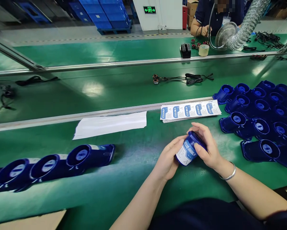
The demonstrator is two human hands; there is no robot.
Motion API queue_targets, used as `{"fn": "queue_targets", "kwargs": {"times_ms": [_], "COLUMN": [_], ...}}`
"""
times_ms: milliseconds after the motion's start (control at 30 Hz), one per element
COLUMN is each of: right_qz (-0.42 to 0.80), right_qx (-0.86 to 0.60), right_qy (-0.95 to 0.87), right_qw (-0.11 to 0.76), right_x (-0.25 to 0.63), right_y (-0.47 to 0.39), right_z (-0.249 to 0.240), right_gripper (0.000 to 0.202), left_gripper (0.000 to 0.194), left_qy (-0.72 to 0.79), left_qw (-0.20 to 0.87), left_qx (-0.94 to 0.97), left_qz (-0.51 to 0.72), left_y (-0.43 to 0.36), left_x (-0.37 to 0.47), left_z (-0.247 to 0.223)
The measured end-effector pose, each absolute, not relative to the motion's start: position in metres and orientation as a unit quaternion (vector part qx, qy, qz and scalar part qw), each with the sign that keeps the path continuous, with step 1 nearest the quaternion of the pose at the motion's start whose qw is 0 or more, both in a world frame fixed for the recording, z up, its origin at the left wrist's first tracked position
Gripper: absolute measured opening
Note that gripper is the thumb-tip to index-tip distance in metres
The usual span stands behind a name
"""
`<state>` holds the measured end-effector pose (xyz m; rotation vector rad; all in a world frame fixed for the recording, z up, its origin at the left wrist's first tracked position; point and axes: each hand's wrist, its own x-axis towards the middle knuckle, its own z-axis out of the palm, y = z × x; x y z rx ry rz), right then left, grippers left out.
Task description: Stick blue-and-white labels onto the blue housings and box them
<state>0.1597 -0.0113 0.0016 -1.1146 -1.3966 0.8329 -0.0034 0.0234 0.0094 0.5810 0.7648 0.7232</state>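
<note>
Fingers (202, 127) of the right hand (209, 151) curl loosely round the far rim of a blue cup-shaped housing (193, 135), its thumb on the near side by the edge of a blue-and-white label (186, 151). From the other side, the left hand (167, 158) is partly closed on the same housing, thumb along its side; its other fingers are mostly hidden behind and beneath. Held tilted between both hands, the housing is above the green work surface (138, 179), label facing the wearer.

Just beyond lie printed label sheets (191, 110), with blank white sheets (109, 124) to their left. Similar housings crowd together at right (236, 119), and a row of housings (90, 156) stretches off the left edge, white showing on their sides. Farther back, bundled black cables (193, 78) lie beyond a metal rail (62, 119); a co-worker's hand (205, 31) is near a roll of tape (203, 50).
</note>
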Motion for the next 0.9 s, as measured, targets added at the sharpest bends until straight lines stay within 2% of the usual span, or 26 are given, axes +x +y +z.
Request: {"fn": "queue_targets", "kwargs": {"times_ms": [67,533,767,900], "right_qz": [0.345,0.343,0.355,0.350], "right_qx": [-0.473,-0.462,-0.474,-0.497], "right_qy": [-0.600,-0.610,-0.591,-0.588], "right_qw": [0.545,0.545,0.548,0.534], "right_x": [0.158,0.159,0.161,0.162], "right_y": [-0.012,-0.010,-0.008,-0.007], "right_z": [0.000,0.003,0.001,-0.002], "right_gripper": [0.055,0.057,0.058,0.057], "left_gripper": [0.029,0.033,0.044,0.060], "left_qy": [0.368,0.366,0.371,0.412], "left_qw": [0.831,0.839,0.775,0.641], "left_qx": [0.238,0.215,0.378,0.555], "left_qz": [0.342,0.341,0.345,0.333], "left_y": [0.023,0.023,0.018,0.016], "left_x": [0.000,-0.001,-0.004,-0.002], "left_z": [0.007,0.008,0.017,0.018]}}
